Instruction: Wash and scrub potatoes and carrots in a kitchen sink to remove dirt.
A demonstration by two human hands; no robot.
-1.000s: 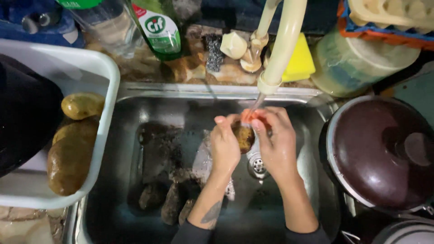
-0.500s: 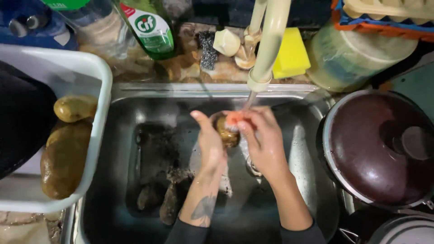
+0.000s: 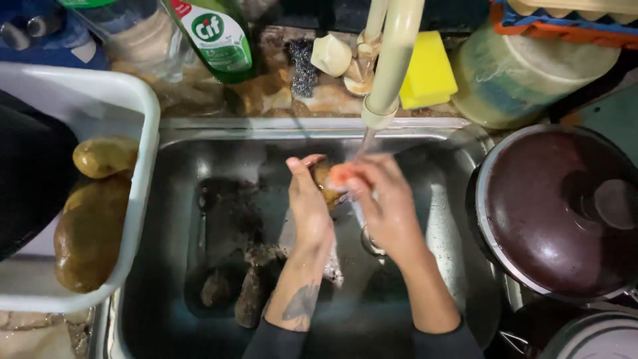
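Your left hand (image 3: 310, 206) is cupped around a small brown potato (image 3: 323, 184), fingers curled up its left side, holding it over the middle of the steel sink (image 3: 199, 143). Your right hand (image 3: 385, 206) is closed on an orange scrubber (image 3: 340, 174) pressed against the potato's right side. Both sit directly under the cream faucet (image 3: 392, 60); a thin stream of water runs down onto them.

Counts:
- Potatoes in hand: 1.
- Potatoes in the white tub (image 3: 143, 100) left of the sink: 2 visible, one small at the top, one large below it.
- Dirty dark lumps on the sink floor at lower left: about 3, can't tell exactly.
- Behind the sink: 1 green bottle (image 3: 216, 36), 1 yellow sponge (image 3: 428, 70), 1 dark scourer (image 3: 304, 66).
- Right of the sink: 1 pot with a dark brown lid (image 3: 551, 206).
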